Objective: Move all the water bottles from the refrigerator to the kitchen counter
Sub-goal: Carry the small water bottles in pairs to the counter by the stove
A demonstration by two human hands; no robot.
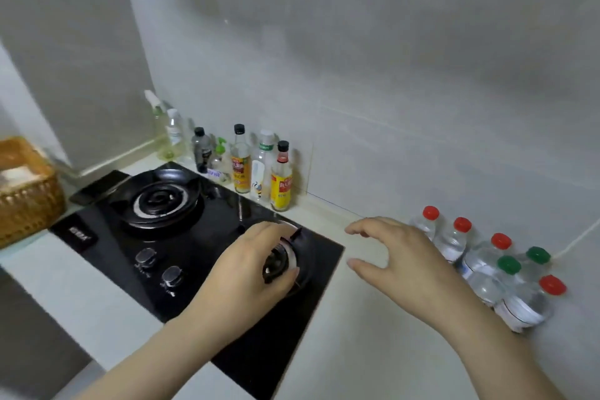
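Observation:
Several clear water bottles (483, 265) with red and green caps stand in a cluster on the pale kitchen counter (357, 341), against the wall at the right. My right hand (399, 256) hovers just left of them with fingers and thumb spread, holding nothing. My left hand (246, 266) hangs over the right burner (282, 261) of the stove with loosely curved fingers, and it is empty. The refrigerator is out of view.
A black glass gas stove (181, 237) with two knobs fills the counter's left half. Condiment and spray bottles (259, 166) line the wall behind it. A wicker basket (26, 191) and a dark phone (97, 187) lie at the far left.

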